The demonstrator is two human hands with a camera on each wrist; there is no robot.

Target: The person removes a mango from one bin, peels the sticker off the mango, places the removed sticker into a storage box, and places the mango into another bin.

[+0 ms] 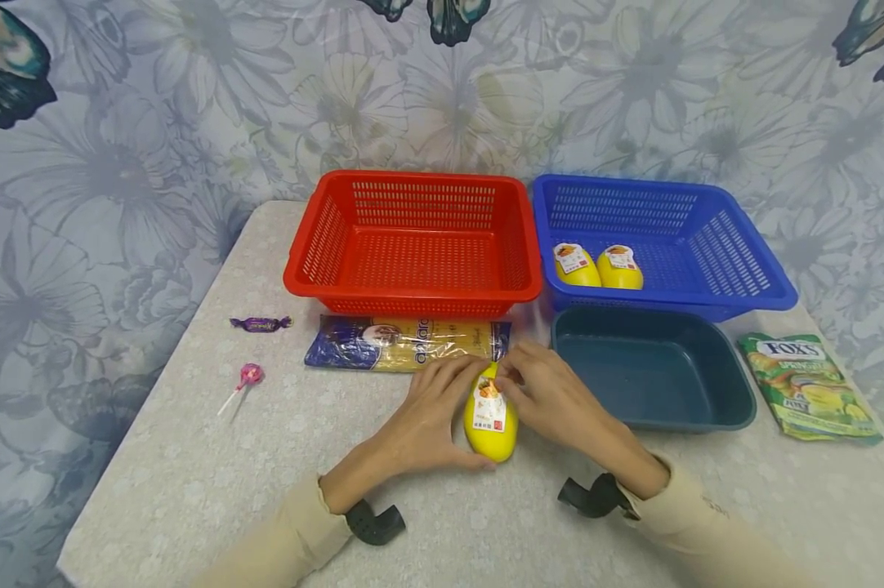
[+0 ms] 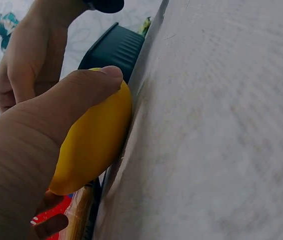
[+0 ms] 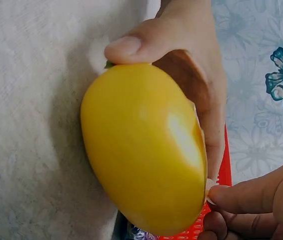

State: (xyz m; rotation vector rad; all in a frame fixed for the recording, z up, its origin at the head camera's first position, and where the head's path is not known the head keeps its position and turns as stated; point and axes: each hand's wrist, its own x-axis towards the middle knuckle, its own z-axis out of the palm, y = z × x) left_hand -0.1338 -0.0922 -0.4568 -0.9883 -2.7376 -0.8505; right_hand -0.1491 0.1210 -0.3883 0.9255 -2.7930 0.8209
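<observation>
Fingers of the left hand (image 1: 433, 416) curved round a yellow mango (image 1: 492, 438), low in the frame's centre; the right hand (image 1: 552, 396) pinched its label (image 1: 488, 411). The mango seemed light, firm and rather slippery, probably best held around both ends.

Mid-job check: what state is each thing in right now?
Left hand: holding the near fruit
Right hand: pinching the label's edge
Near fruit: labelled, lying lengthwise
Label: on near fruit
Two fruits: labelled, inside blue basket
Blue basket: upright
Red basket: upright
Tub: upright
Pasta pack: lying flat
Candy: wrapped
Lollipop: lying down
Fox's bag: lying flat
</observation>
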